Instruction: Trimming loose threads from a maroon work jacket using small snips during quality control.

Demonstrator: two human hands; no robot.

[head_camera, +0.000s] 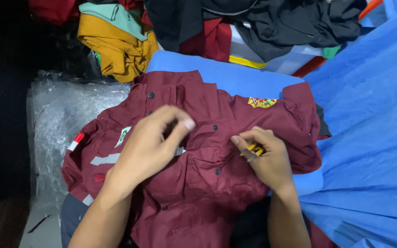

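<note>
**Two hands on a maroon shirt**

A maroon shirt point(217, 138) lies spread face up over a blue padded board point(235, 76), its collar towards the far end of the board and its dark buttons running down the front. Everything below is placed by this shirt.

The left hand point(150, 142) rests on the shirt's chest, just to the near left of the button row. Its fingers point(180, 131) are curled loosely, thumb and forefinger drawn close together over a fold of cloth; whether they actually pinch the fabric I cannot tell.

The right hand point(267, 156) presses on the shirt to the right of the button row. Its fingers are bent in a narrow grip around a small yellow and black tool point(255, 148), which is mostly hidden under them, while the forefinger tip touches the cloth.

On the shirt's far right chest sits a yellow and red embroidered badge point(262, 102). On its left sleeve are a red and white patch point(76, 141) and a green and white patch point(124, 136).

Left of the shirt lies clear crumpled plastic wrap point(65, 119). Right of it spreads blue cloth point(373, 138). Beyond its collar lie a mustard garment point(116, 50) and black clothes point(281, 23).
</note>
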